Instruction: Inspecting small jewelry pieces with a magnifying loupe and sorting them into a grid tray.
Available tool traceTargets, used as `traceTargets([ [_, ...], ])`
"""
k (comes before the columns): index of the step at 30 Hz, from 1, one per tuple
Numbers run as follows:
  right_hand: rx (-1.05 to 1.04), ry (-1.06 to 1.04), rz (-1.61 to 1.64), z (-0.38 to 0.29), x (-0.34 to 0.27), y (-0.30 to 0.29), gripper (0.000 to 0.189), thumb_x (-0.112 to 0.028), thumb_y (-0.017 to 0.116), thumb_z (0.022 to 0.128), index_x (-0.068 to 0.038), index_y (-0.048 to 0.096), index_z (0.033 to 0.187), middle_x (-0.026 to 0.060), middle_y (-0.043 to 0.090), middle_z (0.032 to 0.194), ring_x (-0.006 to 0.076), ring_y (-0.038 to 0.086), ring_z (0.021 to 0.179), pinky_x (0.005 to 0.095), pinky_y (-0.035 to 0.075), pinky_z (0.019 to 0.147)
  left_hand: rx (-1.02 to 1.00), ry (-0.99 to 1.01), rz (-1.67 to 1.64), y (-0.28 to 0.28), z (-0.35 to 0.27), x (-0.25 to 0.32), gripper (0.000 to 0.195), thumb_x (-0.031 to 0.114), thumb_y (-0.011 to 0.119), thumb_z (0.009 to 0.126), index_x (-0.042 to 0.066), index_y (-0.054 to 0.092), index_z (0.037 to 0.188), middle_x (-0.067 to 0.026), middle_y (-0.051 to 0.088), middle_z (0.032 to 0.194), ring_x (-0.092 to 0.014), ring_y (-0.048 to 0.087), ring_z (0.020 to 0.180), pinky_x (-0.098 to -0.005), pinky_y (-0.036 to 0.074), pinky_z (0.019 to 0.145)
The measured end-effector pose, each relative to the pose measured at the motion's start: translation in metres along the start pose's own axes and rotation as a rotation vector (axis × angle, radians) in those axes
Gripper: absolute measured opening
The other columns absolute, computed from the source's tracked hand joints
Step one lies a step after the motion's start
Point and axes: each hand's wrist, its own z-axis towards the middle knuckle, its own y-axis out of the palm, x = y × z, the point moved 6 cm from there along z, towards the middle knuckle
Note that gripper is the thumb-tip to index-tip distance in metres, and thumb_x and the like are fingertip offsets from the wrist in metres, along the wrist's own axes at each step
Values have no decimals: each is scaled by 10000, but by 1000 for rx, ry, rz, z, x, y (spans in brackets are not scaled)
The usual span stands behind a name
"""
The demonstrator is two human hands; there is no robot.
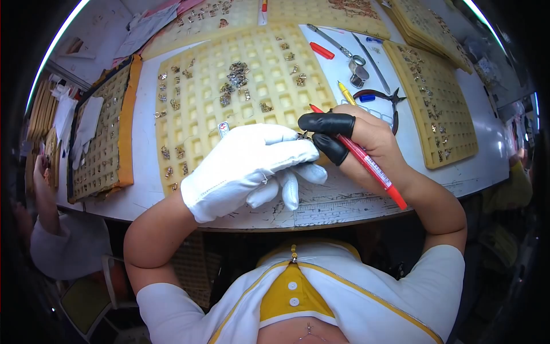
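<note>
My left hand (253,167), in a white cloth glove, holds a small metal jewelry piece (304,136) between thumb and forefinger. My right hand (365,142) wears black finger cots on thumb and forefinger; their tips pinch the same piece, partly hidden. A red marker pen (369,165) lies across the right hand, its tip pointing up and left. Both hands are over the near right part of a cream compartment tray (206,112). Small metal jewelry pieces sit in many of its compartments, with a larger cluster (238,75) near the middle.
Right of the tray lie a red pen cap (322,50), a ring gauge with metal bands (357,69), a yellow marker (346,93), pliers (394,101) and another tray (442,107). A tray with orange edging (103,124) stands left. A steel ruler (335,211) runs along the near edge. A co-worker's arm (47,202) is far left.
</note>
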Motion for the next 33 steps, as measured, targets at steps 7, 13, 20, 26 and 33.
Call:
traceTargets([
  [7,46,-79,-31,0,1,-3,252,12,700,741,-8,675,990,130,667,896,269,649,800,325,506,701,16,4,-67,-1,3,-3,233,190,577,941,-32,609,1005,-174,704,886,-141,612,482,-198,317,321],
  [13,39,-62,-19,0,3,-4,240,19,691,744,-17,676,981,129,662,858,259,639,756,323,498,687,0,14,-123,-3,5,-5,241,191,546,954,-34,598,1023,-190,699,915,-168,641,528,-203,366,342],
  [20,53,-69,-32,0,3,-5,259,33,679,727,-17,675,981,121,651,822,253,625,722,321,490,656,-10,37,-103,-3,4,-3,251,198,552,953,-34,600,1037,-192,697,933,-188,668,584,-211,398,359],
  [26,80,-40,-55,1,0,-9,241,15,698,748,-24,693,985,112,662,814,229,622,704,306,486,623,-46,50,-180,-5,6,-6,302,207,530,970,-61,574,1101,-199,678,983,-219,696,697,-212,481,418],
  [33,-1,-107,-76,0,0,-1,417,64,604,637,-1,670,1044,126,625,820,274,607,736,335,484,651,-167,16,-169,3,10,-10,301,165,538,965,-43,548,1183,-152,632,1092,-238,668,953,-283,572,703],
])
